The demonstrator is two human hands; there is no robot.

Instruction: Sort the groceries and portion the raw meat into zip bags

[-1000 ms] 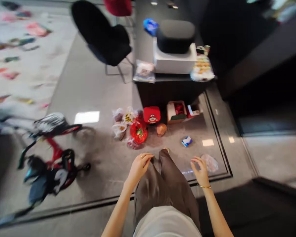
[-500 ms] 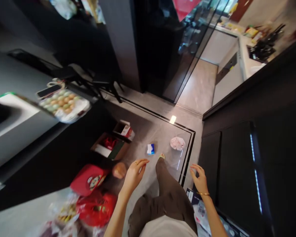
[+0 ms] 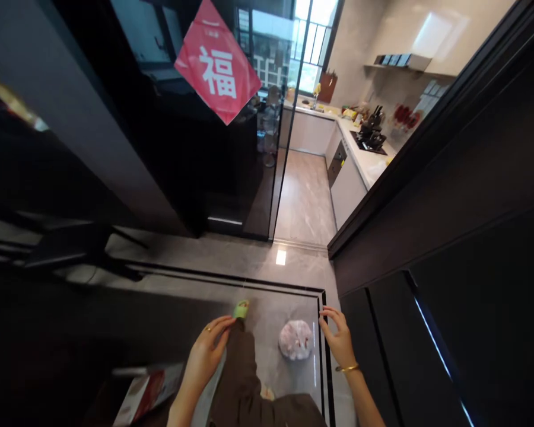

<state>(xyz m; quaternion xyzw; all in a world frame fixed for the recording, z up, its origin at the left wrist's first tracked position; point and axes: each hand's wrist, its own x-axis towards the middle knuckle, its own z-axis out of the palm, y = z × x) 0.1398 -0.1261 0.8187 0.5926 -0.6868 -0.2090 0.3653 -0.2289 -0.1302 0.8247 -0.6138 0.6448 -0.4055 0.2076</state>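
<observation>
My left hand point(image 3: 207, 351) hangs low in front of me with the fingers loosely curled and apart, a ring on one finger, holding nothing. My right hand point(image 3: 337, 339) is out to the right, fingers spread and bent, a gold bangle at the wrist, also empty. Between them my leg in brown trousers point(image 3: 240, 379) steps forward, with a green slipper point(image 3: 241, 309) on the foot. A crumpled pale plastic bag point(image 3: 295, 339) lies on the grey floor just left of my right hand.
A dark cabinet wall point(image 3: 449, 237) runs along the right. A dark glass door with a red diamond sign point(image 3: 217, 64) stands ahead, with a kitchen point(image 3: 333, 148) past the opening. A box point(image 3: 146, 391) lies at the lower left beside a dark table.
The view has swung right and up, from the table and floor clutter toward the kitchen doorway. I have stepped forward; the plastic bag is now close. Both hands stay empty.
</observation>
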